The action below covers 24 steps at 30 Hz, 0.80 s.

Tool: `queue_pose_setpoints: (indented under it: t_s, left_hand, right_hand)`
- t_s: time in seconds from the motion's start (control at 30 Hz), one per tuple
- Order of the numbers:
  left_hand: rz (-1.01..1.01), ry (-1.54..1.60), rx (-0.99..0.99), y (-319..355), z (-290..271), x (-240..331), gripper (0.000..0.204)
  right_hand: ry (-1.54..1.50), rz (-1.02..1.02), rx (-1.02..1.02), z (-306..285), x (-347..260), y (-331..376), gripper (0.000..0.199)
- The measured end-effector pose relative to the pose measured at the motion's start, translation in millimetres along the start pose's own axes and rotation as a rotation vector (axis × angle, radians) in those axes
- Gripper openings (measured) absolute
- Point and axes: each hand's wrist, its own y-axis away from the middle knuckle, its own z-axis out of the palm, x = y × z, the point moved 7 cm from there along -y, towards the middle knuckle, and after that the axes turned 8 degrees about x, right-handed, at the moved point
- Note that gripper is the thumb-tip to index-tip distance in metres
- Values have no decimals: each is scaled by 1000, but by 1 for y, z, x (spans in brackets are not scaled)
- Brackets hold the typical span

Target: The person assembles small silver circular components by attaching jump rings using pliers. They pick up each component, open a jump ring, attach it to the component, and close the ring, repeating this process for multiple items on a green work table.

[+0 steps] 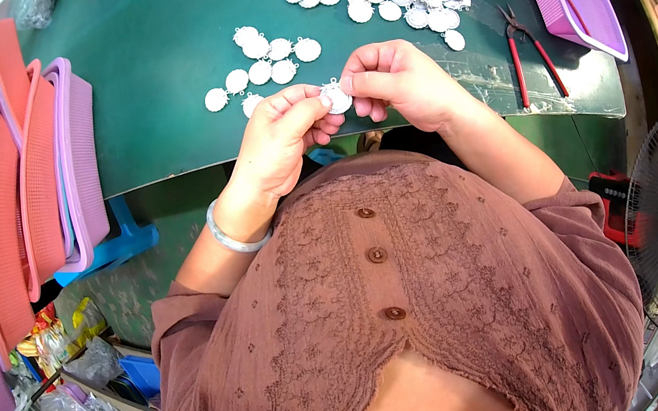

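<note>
One silver disc (338,99) pinched in left hand (269,141), over near edge of green table (158,86); right hand (404,82) pinching its right rim. Apparent step: working the far-side loop (334,80). Next, probably: hold left steady, finish, set down among loose discs (260,71).

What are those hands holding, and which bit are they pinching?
A small silvery round disc. The left hand pinches its left edge; the right hand's fingertips are at its upper right, exact grip unclear.
</note>
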Motion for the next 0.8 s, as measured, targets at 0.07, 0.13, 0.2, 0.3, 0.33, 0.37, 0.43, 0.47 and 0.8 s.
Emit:
queue_pose_setpoints:
  t_s: [0.07, 0.13, 0.2, 0.3, 0.33, 0.37, 0.43, 0.47, 0.8]
  left_hand:
    - [-5, 8, -4, -1, 0, 0, 10]
    - [-8, 14, -2, -1, 0, -1, 11]
    - [-8, 17, 8, -2, 0, -1, 11]
    - [-12, 25, -3, -2, 2, 1, 11]
    - [-11, 27, 3, -2, 2, 1, 12]
    - [-10, 29, 10, -2, 2, 1, 12]
    - [-11, 32, 19, -2, 2, 0, 13]
    - [-12, 32, 22, -2, 1, 0, 13]
    - [-20, 35, 19, -3, 5, 1, 14]
  right_hand:
    - [-4, 12, 11, -1, 1, -1, 15]
    - [-11, 20, 15, -2, 2, -1, 15]
    - [-22, 23, 14, -3, 3, -2, 15]
    - [-39, 18, 26, -4, 3, -3, 15]
    - [-43, 20, 30, -4, 3, -3, 15]
    - [-46, 22, 34, -5, 4, -3, 15]
    - [-55, 25, 35, -5, 4, -3, 15]
    - [-61, 25, 32, -5, 4, -3, 15]
    - [-87, 28, 33, -7, 4, -2, 15]
